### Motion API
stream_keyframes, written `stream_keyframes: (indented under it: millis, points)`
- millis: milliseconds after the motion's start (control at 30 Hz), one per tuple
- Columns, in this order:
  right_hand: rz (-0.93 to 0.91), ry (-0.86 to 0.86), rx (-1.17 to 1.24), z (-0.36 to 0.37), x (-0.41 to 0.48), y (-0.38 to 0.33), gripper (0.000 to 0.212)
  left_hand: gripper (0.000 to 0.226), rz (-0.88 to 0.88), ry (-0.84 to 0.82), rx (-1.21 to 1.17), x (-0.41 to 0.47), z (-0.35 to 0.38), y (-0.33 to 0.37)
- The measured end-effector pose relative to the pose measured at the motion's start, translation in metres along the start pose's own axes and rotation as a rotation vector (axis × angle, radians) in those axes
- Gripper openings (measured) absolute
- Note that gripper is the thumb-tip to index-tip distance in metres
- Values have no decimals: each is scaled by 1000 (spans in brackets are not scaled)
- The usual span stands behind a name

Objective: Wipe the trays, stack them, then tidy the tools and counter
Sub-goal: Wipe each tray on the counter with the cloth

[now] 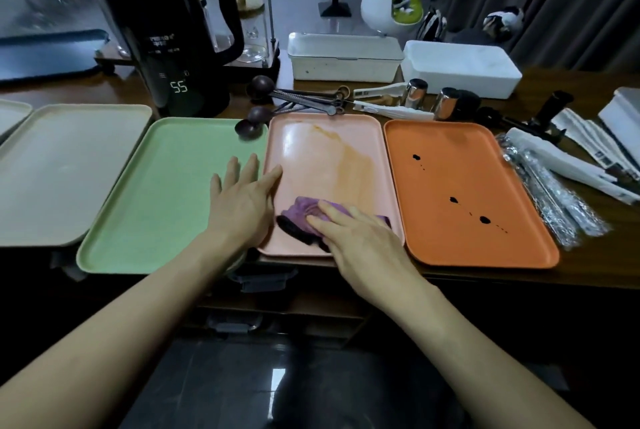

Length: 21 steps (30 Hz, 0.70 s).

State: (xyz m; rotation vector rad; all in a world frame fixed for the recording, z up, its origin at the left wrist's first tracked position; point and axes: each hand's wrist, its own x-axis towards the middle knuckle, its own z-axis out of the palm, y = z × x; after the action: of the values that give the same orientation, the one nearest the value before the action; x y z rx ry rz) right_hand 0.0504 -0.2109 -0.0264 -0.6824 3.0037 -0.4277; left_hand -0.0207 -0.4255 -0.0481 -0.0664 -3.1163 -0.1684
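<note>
Pressing our right hand flat, fingers straight, on the purple cloth at the near end of the pink tray, we rest our open left hand across that tray's left rim. Beyond the cloth runs an orange smear. Just right, the orange tray carries dark spots; just left lies the green tray.

R hand presses purple cloth flat on smeared pink tray, L hand flat across pink/green tray edge, orange tray w/ dark spots at right.
</note>
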Motion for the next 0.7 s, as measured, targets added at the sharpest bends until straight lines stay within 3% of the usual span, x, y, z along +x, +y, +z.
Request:
stream_keyframes:
  millis: [200, 433, 700]
  points:
    - [95, 46, 24, -9, -17, 12, 49, 55, -26, 15, -82, -2, -1, 4]
    - [-18, 23, 134, 5, 15, -39, 43, 57, -38, 5, -90, 0, 0, 2]
    - [32, 17, 188, -5, -11, -15, 41, 58, -62, -19, -114, 1, -4, 2]
